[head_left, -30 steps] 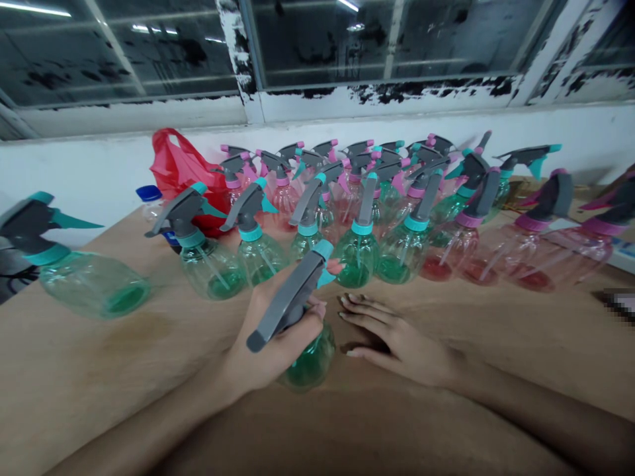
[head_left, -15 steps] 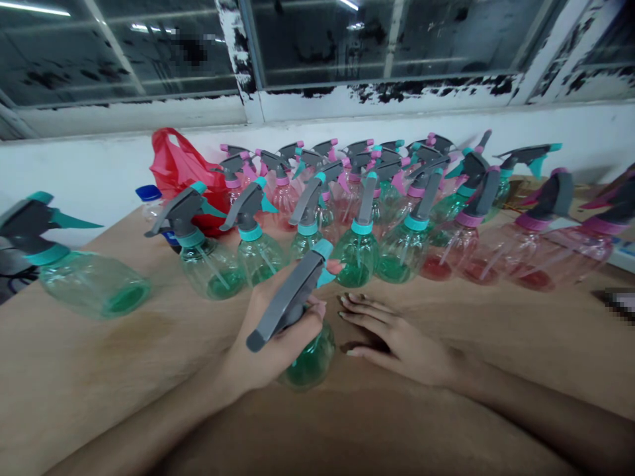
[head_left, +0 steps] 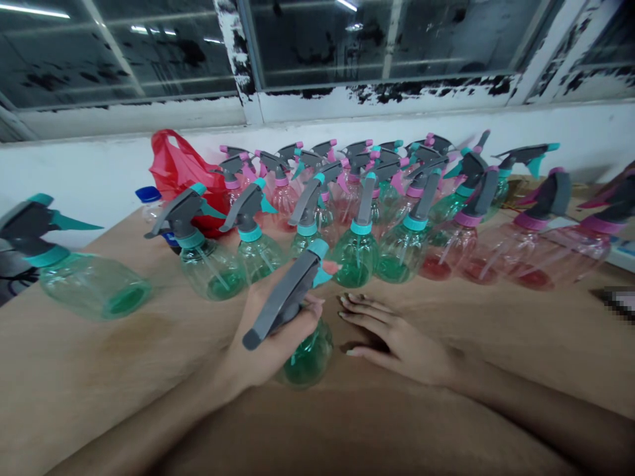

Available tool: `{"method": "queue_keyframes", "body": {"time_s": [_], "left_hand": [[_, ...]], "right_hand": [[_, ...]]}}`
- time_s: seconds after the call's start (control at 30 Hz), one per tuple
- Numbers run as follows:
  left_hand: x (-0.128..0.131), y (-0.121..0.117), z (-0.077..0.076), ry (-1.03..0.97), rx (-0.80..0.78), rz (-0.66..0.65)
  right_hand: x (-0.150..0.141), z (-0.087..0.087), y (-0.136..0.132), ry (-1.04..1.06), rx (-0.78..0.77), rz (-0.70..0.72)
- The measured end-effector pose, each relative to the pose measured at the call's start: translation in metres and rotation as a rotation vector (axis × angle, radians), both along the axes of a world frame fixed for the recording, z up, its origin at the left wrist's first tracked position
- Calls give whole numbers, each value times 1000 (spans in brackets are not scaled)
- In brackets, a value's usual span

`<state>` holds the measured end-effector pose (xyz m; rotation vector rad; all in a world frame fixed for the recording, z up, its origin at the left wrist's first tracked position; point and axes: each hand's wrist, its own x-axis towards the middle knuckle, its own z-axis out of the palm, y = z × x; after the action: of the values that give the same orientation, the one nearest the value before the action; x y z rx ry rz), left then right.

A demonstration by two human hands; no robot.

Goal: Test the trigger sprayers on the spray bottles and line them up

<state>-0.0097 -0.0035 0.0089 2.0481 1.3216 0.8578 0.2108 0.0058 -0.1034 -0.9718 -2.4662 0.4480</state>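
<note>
My left hand is closed round the neck of a green spray bottle at the front middle of the table. Its grey spray head with a teal nozzle shows above my fingers and points away from me. The bottle's collar is hidden by my grip. To the right of the bottle, my right hand lies palm down on the table, fingers stretched out and apart, holding nothing. Just beyond both hands stands a green spray bottle with a teal collar.
Several pink spray bottles and green ones stand in rows towards the wall. One green spray bottle is apart at the left. Behind are a red plastic bag and a blue-capped bottle. A window runs above the wall.
The spray bottle in my left hand has shifted very slightly to the left, with its head tilting a little. My right hand stays in the same place.
</note>
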Motion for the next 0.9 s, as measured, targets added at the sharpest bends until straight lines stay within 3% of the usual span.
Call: {"method": "queue_keyframes", "body": {"time_s": [0.37,0.9], "left_hand": [[6,-1,5,1,71,23],[6,-1,4,-5,57,41]], "right_hand": [[0,1,1,-17,-15,9],[-1,1,1,5,-19,9]]}}
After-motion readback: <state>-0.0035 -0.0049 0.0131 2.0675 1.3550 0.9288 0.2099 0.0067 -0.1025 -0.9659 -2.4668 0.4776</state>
